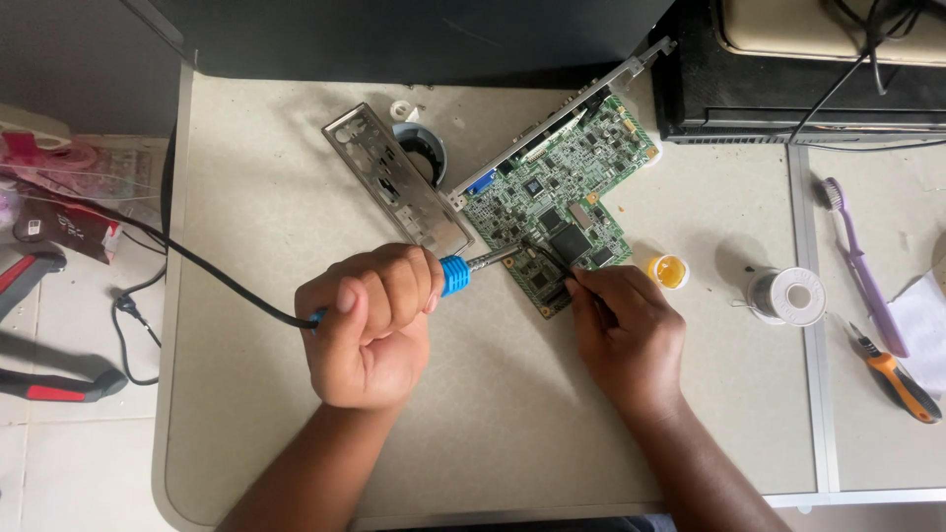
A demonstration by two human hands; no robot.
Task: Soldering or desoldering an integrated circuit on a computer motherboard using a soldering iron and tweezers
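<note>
My left hand (pixel 370 320) is clenched around a blue-handled soldering iron (pixel 463 273) with a black cord. Its metal tip reaches right onto a green circuit board (pixel 562 192) lying on the beige table. My right hand (pixel 626 330) rests at the board's lower corner, fingertips pinched on a thin dark tool or wire against the board close to the iron's tip; what it pinches is too small to tell.
A metal port plate (pixel 399 182) lies left of the board, beside a round dark tin (pixel 426 153). A small yellow flux pot (pixel 669 271), a solder spool (pixel 791 296), a purple toothbrush (pixel 862 261) and an orange screwdriver (pixel 902 379) sit right. Black equipment (pixel 749 94) stands behind.
</note>
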